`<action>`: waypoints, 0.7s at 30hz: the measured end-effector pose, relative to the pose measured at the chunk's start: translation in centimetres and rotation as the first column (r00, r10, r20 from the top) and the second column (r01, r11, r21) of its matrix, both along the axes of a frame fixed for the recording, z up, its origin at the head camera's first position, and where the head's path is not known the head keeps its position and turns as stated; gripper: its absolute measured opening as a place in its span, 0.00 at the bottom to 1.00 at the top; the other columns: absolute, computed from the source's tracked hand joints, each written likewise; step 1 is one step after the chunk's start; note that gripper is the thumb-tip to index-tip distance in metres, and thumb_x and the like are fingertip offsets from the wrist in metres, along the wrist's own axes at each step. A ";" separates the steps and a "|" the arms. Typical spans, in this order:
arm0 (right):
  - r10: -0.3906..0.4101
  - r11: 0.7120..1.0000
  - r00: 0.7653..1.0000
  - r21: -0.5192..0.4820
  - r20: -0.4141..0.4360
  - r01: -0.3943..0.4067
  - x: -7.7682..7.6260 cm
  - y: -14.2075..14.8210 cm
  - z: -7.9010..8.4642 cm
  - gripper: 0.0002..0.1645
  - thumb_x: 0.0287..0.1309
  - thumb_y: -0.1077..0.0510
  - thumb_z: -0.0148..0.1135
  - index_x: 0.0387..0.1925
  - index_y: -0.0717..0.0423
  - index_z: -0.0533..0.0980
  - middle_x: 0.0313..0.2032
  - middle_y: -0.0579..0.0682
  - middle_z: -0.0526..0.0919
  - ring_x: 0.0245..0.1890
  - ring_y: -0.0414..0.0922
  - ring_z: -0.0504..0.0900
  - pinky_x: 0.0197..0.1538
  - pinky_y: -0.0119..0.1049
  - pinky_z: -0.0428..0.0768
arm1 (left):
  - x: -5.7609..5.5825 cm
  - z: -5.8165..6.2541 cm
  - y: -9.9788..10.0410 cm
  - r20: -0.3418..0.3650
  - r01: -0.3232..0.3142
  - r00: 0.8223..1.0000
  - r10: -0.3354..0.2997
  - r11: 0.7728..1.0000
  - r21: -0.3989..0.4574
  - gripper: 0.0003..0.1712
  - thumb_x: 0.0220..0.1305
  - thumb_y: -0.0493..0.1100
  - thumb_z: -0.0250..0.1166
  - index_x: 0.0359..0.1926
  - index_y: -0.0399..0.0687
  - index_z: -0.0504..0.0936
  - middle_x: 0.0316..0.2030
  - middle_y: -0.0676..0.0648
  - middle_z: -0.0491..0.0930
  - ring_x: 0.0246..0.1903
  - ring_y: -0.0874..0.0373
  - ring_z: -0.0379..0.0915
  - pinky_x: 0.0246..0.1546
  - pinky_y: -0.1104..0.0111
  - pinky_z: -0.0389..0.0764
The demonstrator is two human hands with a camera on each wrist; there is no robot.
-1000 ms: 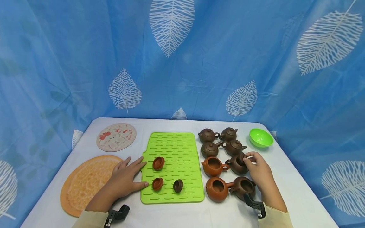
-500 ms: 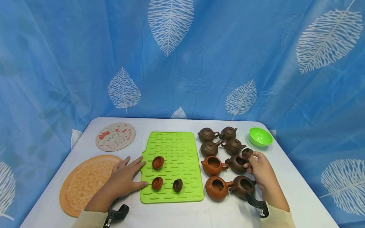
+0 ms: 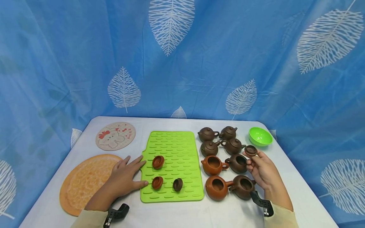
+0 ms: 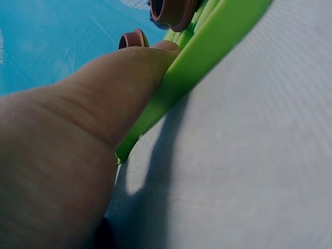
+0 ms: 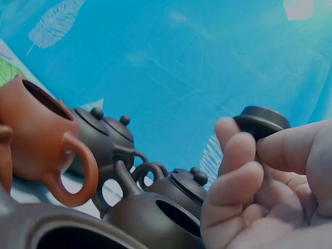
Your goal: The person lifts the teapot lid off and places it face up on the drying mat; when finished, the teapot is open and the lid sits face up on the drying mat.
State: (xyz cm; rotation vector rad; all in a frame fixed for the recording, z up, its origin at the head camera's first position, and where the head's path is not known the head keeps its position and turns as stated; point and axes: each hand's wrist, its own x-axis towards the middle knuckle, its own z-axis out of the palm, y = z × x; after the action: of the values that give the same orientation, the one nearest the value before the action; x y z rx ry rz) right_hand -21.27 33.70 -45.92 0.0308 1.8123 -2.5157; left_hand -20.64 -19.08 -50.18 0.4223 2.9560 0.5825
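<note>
My right hand (image 3: pixel 263 169) pinches a dark brown teapot lid (image 3: pixel 251 150) between thumb and fingers, its underside turned upward. Just left of that hand stands an open dark teapot (image 3: pixel 238 163); a second lidless dark teapot (image 3: pixel 243 187) is nearer the front. In the right wrist view the lid (image 5: pixel 262 120) is held up above the pots. My left hand (image 3: pixel 125 179) lies with fingers spread at the left edge of the green mat (image 3: pixel 176 145), thumb on it. On that mat rest two reddish lids (image 3: pixel 158 162) and one dark lid (image 3: pixel 177 185).
Two reddish lidless teapots (image 3: pixel 214 165) stand right of the mat. Several lidded dark teapots (image 3: pixel 210 148) are grouped behind them. A green bowl (image 3: pixel 260 136) is at the back right. A round orange mat (image 3: pixel 88 180) and a cartoon-printed round mat (image 3: pixel 115 136) lie left.
My right hand has lifted the dark lid off its teapot, drawn it slightly right and turned it over. The left hand has stayed in place.
</note>
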 end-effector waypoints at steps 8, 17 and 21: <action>0.085 0.990 0.994 -0.104 -0.070 -0.092 -0.3 -1.1 -0.2 0.14 0.82 0.64 0.45 0.54 0.50 0.77 0.44 0.45 0.88 0.33 0.34 0.79 0.35 0.22 0.79 | -0.1 -0.1 0.1 0.014 -0.005 1.000 0.005 1.000 -0.004 0.55 0.53 0.78 0.70 0.77 0.59 0.71 0.80 0.50 0.61 0.79 0.27 0.46 0.74 0.31 0.46; 0.141 0.988 0.990 -0.062 -0.015 -0.141 -0.8 -4.5 1.1 0.11 0.82 0.63 0.48 0.56 0.49 0.74 0.43 0.44 0.87 0.32 0.33 0.78 0.34 0.22 0.79 | -0.1 -0.3 -0.2 -0.012 0.000 1.000 0.000 1.000 0.002 0.55 0.54 0.78 0.70 0.77 0.58 0.72 0.80 0.49 0.62 0.78 0.27 0.47 0.72 0.29 0.47; 0.210 0.977 0.978 -0.039 -0.023 -0.210 -1.0 -6.1 1.6 0.11 0.82 0.62 0.48 0.55 0.48 0.74 0.43 0.45 0.86 0.32 0.33 0.78 0.34 0.21 0.79 | 0.0 -0.2 -0.2 -0.013 0.000 1.000 0.000 1.000 0.002 0.55 0.54 0.78 0.70 0.77 0.58 0.71 0.80 0.49 0.62 0.78 0.27 0.47 0.72 0.29 0.47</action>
State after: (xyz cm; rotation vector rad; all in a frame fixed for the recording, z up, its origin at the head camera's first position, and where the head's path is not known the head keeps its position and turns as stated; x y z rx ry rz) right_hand -22.29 27.64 -44.27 -0.1773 1.6703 -2.4128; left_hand -20.63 -19.32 -50.37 0.4271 2.9677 0.5857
